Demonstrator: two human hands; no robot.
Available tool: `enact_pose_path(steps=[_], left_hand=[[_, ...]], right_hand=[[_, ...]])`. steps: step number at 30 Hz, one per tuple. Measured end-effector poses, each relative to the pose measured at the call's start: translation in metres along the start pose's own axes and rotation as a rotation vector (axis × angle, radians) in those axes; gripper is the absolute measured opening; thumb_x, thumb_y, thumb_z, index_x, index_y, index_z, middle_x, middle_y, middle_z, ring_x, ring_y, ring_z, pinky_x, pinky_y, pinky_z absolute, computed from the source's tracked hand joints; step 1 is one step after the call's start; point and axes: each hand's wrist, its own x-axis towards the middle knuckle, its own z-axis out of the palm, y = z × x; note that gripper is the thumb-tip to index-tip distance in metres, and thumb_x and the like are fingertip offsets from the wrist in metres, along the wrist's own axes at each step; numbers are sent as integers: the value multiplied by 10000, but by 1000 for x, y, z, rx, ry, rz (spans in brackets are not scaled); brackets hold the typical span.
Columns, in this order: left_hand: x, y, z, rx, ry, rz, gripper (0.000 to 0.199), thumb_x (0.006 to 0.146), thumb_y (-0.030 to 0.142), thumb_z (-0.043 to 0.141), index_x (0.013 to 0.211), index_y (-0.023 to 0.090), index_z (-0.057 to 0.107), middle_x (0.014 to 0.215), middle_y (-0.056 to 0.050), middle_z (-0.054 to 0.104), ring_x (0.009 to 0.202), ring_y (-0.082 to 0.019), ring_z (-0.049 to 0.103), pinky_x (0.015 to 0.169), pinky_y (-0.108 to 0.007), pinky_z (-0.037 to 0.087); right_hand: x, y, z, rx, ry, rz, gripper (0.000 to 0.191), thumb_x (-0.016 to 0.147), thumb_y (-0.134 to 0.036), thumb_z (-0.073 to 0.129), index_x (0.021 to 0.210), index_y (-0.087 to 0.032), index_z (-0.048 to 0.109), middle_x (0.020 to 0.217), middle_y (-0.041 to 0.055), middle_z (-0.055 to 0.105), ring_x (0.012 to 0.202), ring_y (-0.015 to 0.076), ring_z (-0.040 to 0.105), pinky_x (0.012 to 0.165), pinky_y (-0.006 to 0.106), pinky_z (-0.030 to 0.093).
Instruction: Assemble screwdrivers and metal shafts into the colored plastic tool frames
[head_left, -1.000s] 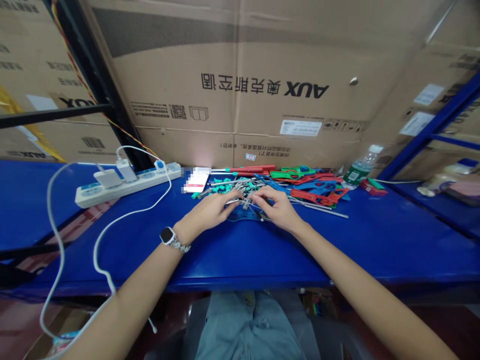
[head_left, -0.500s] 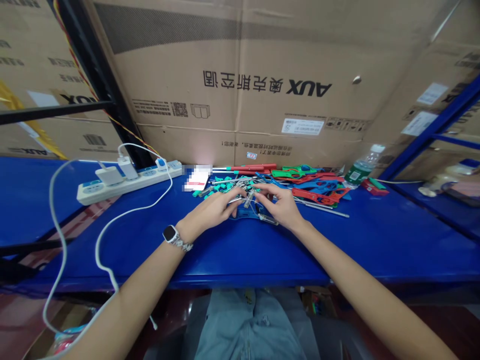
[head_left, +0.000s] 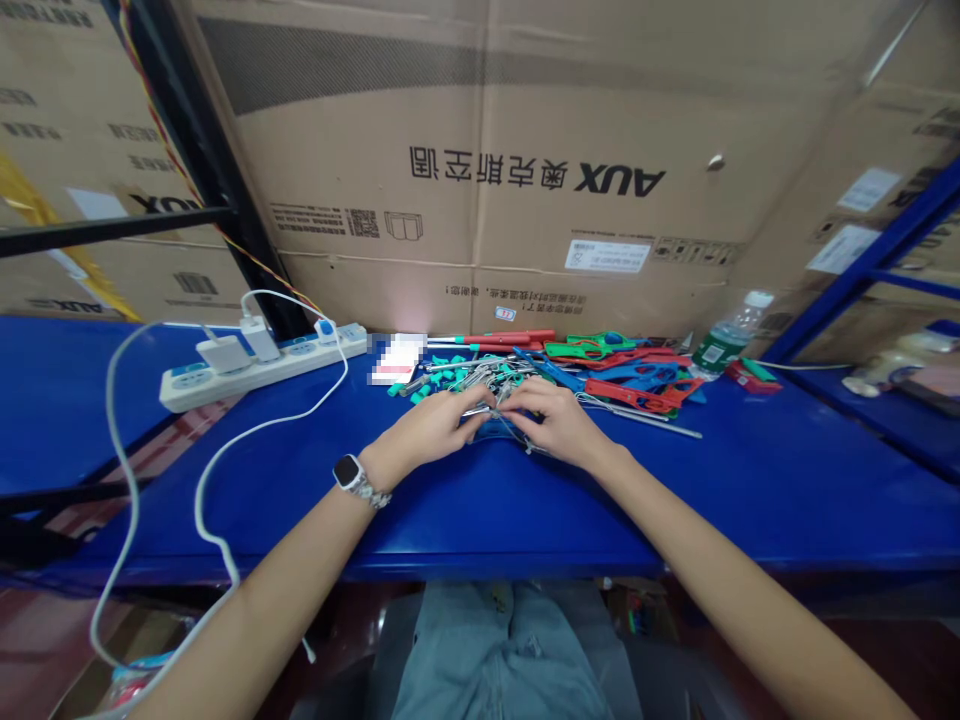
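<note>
Grip-wise, left hand (head_left: pixel 439 422) and right hand (head_left: pixel 561 425) both pinch small metal bits (head_left: pixel 477 410), kinda hard to make out, just in front of the messy parts pile (head_left: pixel 480 373) on the blue surface (head_left: pixel 495 510).

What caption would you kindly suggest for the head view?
Left hand and right hand close together before metal parts on a blue table.
</note>
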Motion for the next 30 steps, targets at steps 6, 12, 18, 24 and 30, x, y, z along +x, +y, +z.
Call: enact_pose_path(steps=[6,12,18,24,30], left_hand=[[-1,12,0,116,1,-51,208,1043,349,511,1168,215,608,703,7,683,605,-207,649,606,-300,415],[2,13,1,127,-59,-42,277,1097,365,407,1153,202,623,707,-3,711,650,-204,675,643,-300,421],[3,0,0,77,-49,-85,269,1098,348,430,943,217,607,686,21,715,635,-167,661,632,-272,402],[1,2,0,92,-30,-90,282,1109,354,416,976,214,621,694,22,707,633,-161,651,639,-276,406],[-1,1,1,92,-57,-93,269,1112,351,422,1008,216,630,683,24,693,642,-168,658,641,-275,404]], right_hand=[[2,-4,4,-22,-43,36,100,966,-159,627,937,-210,708,906,70,738,890,223,673,824,383,551],[5,-13,2,114,-128,191,205,892,-144,611,1075,-222,562,926,45,705,826,197,682,757,340,537],[51,26,-12,33,-144,192,269,824,-97,580,1067,-207,616,978,53,731,909,216,676,850,362,512],[129,76,21,-520,-477,212,287,977,-244,565,1207,-157,714,1275,169,700,1239,339,589,1047,477,409],[152,92,42,-576,-617,281,354,987,-280,608,1314,-205,719,1310,162,719,1243,331,632,1019,435,437]])
